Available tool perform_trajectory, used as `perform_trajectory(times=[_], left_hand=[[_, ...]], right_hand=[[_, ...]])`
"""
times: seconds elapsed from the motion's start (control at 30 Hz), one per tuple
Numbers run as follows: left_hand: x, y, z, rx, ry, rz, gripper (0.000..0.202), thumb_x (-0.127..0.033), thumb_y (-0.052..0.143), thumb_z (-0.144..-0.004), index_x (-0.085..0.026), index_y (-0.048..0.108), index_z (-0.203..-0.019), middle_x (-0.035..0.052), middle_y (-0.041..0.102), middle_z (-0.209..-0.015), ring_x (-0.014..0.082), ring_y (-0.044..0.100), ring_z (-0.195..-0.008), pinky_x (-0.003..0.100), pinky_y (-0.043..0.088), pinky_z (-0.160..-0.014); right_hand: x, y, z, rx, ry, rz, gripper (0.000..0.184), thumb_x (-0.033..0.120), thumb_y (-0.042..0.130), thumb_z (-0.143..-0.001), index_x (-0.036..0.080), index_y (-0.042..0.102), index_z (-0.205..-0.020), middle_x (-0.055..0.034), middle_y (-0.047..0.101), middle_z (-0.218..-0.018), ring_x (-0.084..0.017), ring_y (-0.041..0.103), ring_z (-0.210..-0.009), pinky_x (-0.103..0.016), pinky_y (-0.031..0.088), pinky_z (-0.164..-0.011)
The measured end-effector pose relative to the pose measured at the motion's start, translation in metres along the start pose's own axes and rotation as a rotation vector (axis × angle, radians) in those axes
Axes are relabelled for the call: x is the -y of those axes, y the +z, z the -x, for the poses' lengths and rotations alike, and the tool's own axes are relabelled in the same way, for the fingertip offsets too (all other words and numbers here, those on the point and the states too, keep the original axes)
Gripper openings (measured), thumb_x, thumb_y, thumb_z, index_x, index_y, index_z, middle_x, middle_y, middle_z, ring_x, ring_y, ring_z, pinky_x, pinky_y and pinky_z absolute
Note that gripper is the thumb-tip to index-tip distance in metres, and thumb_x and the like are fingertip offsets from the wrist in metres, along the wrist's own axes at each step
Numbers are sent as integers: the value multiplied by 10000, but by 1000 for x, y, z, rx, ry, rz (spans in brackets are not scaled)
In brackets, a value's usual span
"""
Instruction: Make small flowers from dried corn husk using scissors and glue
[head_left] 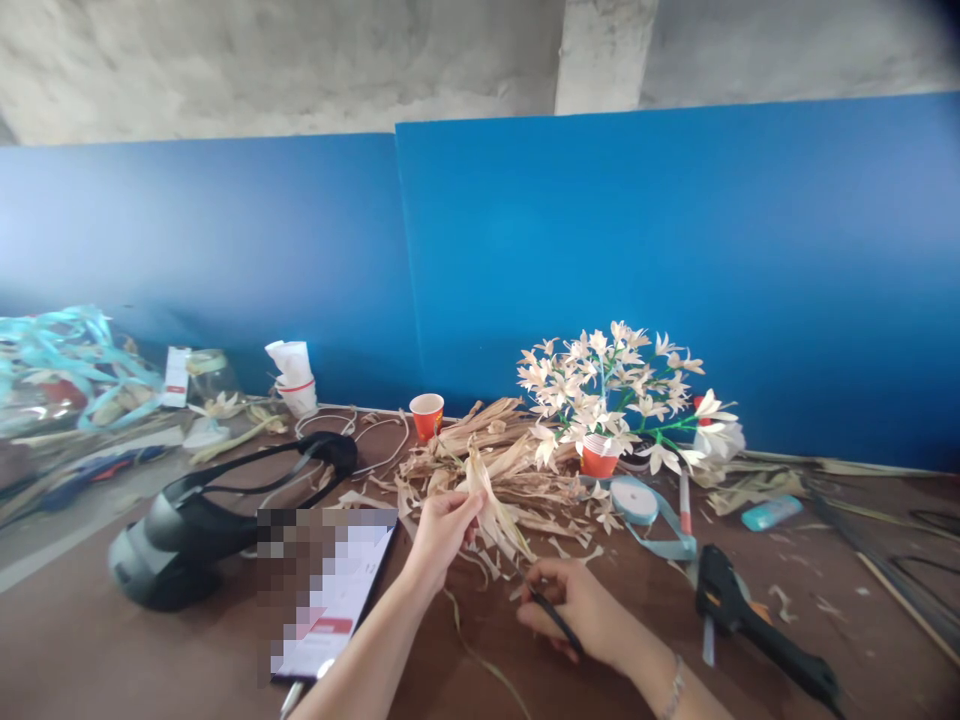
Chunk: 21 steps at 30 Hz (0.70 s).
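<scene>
My left hand (442,530) is pinched on a strip of dry corn husk (487,495) that rises from a heap of husks (480,455) in the middle of the brown table (112,650). My right hand (577,605), low and to the right of the left one, is closed around a thin dark tool (551,615) whose tip points toward the husk. A bunch of pale husk flowers (615,380) stands in an orange paper cup (598,458) behind the heap.
A black headset (195,520) and a phone (330,590) lie at the left. A black glue gun (757,625), a light blue ribbon roll (634,500), a second orange cup (427,413) and a pale blue object (771,512) lie around. A blue wall panel (600,250) backs the table.
</scene>
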<state>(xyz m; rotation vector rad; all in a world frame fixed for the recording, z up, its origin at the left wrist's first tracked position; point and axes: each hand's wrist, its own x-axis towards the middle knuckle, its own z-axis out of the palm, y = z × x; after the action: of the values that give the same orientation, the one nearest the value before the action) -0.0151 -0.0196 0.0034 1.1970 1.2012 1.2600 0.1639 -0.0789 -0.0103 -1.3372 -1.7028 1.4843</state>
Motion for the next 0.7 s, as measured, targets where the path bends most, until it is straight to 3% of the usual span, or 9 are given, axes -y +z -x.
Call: perform_trajectory(times=[0.3,0.7], left_hand=[[-2,1,0,-1,12,-8,401,-454,633,-636,-141,479,-437,-52,414,-374,49,356,-344,178,230,-373],[-2,2,0,-8,-10,35,414,-485,642,-619,-143,483,-448,-56,412,-377,53,362,-354,175,238,-370]], right_hand=[[5,0,3,7,-8,-21,221,347,617,-687,164,504,-739,81,455,-461,-31,318,-319,-138,244,-292],[17,-3,8,-28,-47,56,203,313,640,-674,140,534,-688,48,504,-508,-40,363,-421,-145,256,-388]])
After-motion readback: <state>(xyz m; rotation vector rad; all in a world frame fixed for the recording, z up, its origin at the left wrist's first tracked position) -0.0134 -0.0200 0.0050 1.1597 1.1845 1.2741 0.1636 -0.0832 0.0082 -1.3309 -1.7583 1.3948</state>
